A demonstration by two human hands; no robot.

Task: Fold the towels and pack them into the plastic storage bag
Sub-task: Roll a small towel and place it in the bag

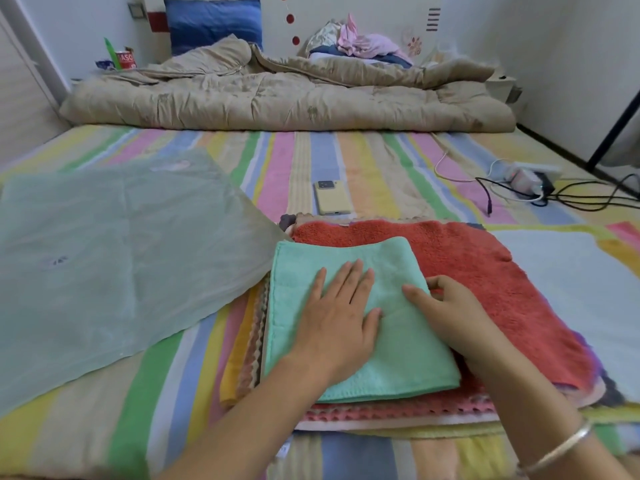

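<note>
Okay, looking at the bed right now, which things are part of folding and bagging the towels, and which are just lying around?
Part of the job: mint green towel, with the left hand flat on it and the right hand at its edge; red towel; towel stack beneath; plastic storage bag.

Just lying about: phone; quilt; blue pillow; clothes pile; power strip; red can.

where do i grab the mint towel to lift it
Both side edges of the mint towel, left hand from its left, right hand from its right, slipped under. It lies flat in folded layers; one corner would likely unfold it.
</note>
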